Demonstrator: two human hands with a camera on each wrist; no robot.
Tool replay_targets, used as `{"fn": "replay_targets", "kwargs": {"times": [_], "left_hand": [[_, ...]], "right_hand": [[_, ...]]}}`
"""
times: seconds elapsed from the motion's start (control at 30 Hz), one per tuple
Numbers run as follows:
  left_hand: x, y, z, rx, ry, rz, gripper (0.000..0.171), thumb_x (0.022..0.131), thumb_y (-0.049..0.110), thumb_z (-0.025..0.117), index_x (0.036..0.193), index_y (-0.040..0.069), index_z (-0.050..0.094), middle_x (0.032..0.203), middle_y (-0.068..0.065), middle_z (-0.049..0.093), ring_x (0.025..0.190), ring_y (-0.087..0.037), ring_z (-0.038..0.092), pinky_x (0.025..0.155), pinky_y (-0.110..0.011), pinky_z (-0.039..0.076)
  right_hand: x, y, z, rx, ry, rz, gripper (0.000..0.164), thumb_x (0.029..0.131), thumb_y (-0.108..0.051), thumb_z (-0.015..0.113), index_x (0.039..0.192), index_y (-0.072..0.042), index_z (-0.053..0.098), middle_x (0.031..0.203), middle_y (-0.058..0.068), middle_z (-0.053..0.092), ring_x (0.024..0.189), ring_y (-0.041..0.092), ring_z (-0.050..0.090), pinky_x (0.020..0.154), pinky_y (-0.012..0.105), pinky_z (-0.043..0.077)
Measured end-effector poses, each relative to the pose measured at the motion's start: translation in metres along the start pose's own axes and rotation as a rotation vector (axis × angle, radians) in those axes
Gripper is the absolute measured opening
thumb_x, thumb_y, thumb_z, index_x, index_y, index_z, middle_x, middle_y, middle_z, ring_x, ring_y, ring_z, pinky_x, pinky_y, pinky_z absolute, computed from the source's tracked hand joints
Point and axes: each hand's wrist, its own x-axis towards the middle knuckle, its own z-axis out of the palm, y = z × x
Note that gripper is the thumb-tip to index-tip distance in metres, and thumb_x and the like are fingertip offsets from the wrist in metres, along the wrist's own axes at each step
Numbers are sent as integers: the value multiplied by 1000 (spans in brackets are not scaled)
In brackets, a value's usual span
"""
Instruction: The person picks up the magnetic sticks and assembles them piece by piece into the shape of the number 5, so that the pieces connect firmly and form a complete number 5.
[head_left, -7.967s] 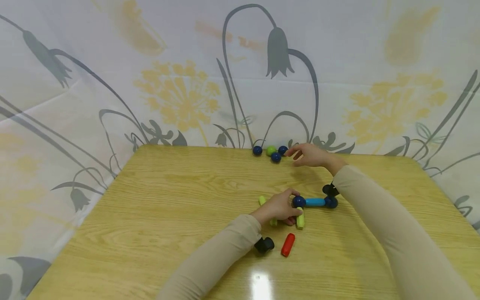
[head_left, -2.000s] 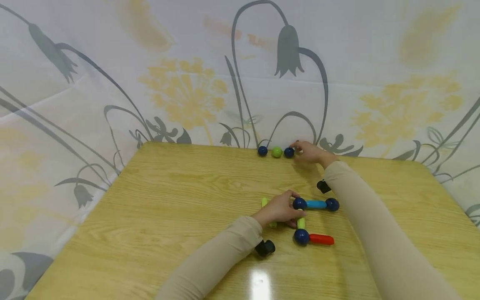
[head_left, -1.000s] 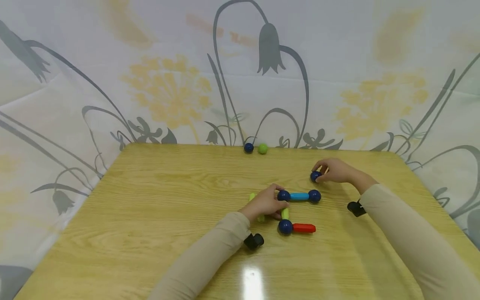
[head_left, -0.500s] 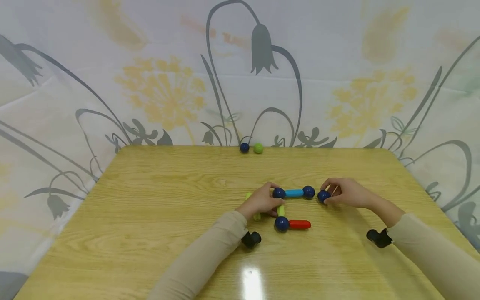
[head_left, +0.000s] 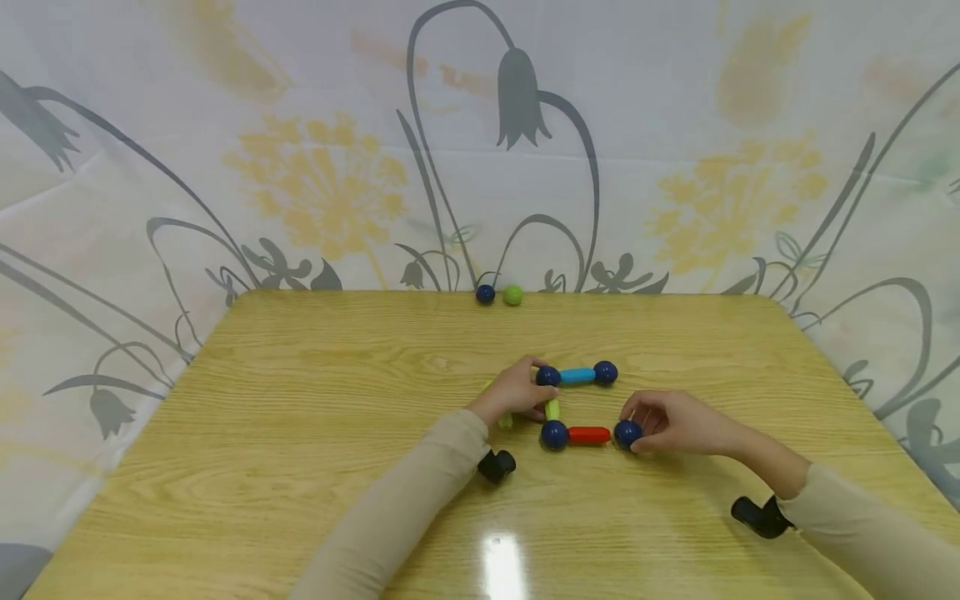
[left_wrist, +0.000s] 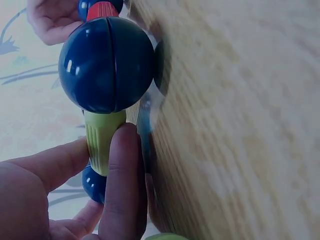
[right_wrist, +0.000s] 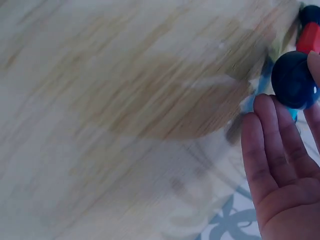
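Note:
My left hand (head_left: 513,390) grips a yellow-green rod (head_left: 552,409) with a dark blue ball at each end; in the left wrist view, thumb and fingers lie around the rod (left_wrist: 102,135). The far ball (head_left: 548,377) bears a light blue rod (head_left: 577,376) ending in another blue ball (head_left: 605,372). From the near ball (head_left: 554,434) a red rod (head_left: 588,436) points right. My right hand (head_left: 686,423) pinches a blue ball (head_left: 627,433) at the red rod's free end; whether they touch I cannot tell. In the right wrist view this ball (right_wrist: 292,80) sits between thumb and fingers.
Another yellow-green rod (head_left: 506,421) lies partly hidden beneath my left hand. At the wooden table's (head_left: 337,350) back edge lie a blue ball (head_left: 485,294) and a green ball (head_left: 513,295), before a flower-patterned cloth (head_left: 322,167). Black wrist cameras hang near the table surface.
The loose red rod joined the assembly through a blue ball. My right hand then took another blue ball from the back edge and brought it toward me, to the red rod's end. My left hand keeps its grip.

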Motion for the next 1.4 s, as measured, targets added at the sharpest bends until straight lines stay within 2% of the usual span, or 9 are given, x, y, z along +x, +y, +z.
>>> {"fn": "replay_targets", "kwargs": {"times": [0.27, 0.4, 0.53, 0.67, 0.8, 0.97, 1.17, 1.27, 1.4], "left_hand": [[6, 4, -8, 59, 12, -27, 51, 90, 14, 63, 135, 7, 39, 88, -10, 56, 61, -19, 61, 56, -27, 55], [12, 6, -16, 81, 21, -30, 51, 88, 14, 66, 132, 6, 42, 92, -12, 59, 63, -19, 62, 57, -28, 55], [22, 7, -25, 82, 13, -30, 50, 87, 14, 68, 130, 5, 44, 101, -14, 58, 66, -21, 63, 60, -29, 55], [30, 5, -35, 52, -4, -43, 49, 87, 13, 68, 129, 4, 45, 97, -13, 60, 67, -22, 64, 62, -30, 55], [36, 2, -43, 32, -36, -36, 48, 87, 14, 67, 130, 4, 46, 89, -13, 62, 66, -22, 64, 62, -30, 56], [43, -1, -50, 53, -80, 9, 47, 87, 16, 68, 128, 4, 47, 88, -12, 64, 68, -21, 64, 62, -30, 55], [53, -8, -66, 118, -103, 45, 47, 87, 19, 68, 127, 3, 48, 90, -11, 65, 75, -21, 65, 66, -29, 55], [57, -13, -75, 110, -112, 40, 49, 88, 20, 67, 129, 4, 47, 93, -12, 65, 77, -21, 65, 68, -29, 55], [56, -18, -88, 99, -115, 33, 50, 88, 19, 67, 130, 4, 45, 97, -14, 64, 80, -23, 65, 71, -30, 55]], "right_hand": [[10, -8, 4, -18, 12, -9, 28, 81, -16, 74, 103, -8, 59, 86, -1, 58, 73, 9, 58, 64, 26, 51], [15, -8, 4, -34, 38, -12, 26, 82, -13, 73, 103, -7, 59, 92, 1, 58, 74, 9, 58, 66, 26, 52], [16, -11, 8, -91, 139, -38, 24, 81, -6, 72, 102, -5, 61, 98, 3, 59, 79, 14, 58, 69, 29, 52], [18, -21, 18, -188, 305, -74, 22, 78, 0, 73, 97, -8, 64, 95, 0, 60, 79, 16, 56, 68, 31, 51], [24, -33, 32, -158, 373, -156, 20, 77, 6, 71, 92, -6, 65, 89, 1, 62, 74, 11, 56, 64, 29, 51], [38, -46, 52, -61, 218, -237, 24, 82, 6, 65, 105, 0, 64, 97, 9, 63, 80, 12, 59, 69, 28, 53], [56, -63, 70, -51, 3, -232, 38, 86, -3, 64, 123, 2, 55, 116, 13, 59, 96, 21, 58, 80, 30, 51], [64, -69, 72, -76, -60, -220, 44, 88, -7, 63, 130, 1, 51, 122, 12, 56, 104, 22, 56, 83, 30, 50], [71, -72, 72, -127, -89, -223, 51, 88, -8, 63, 134, 0, 46, 133, 15, 48, 113, 25, 51, 91, 36, 46]]}}
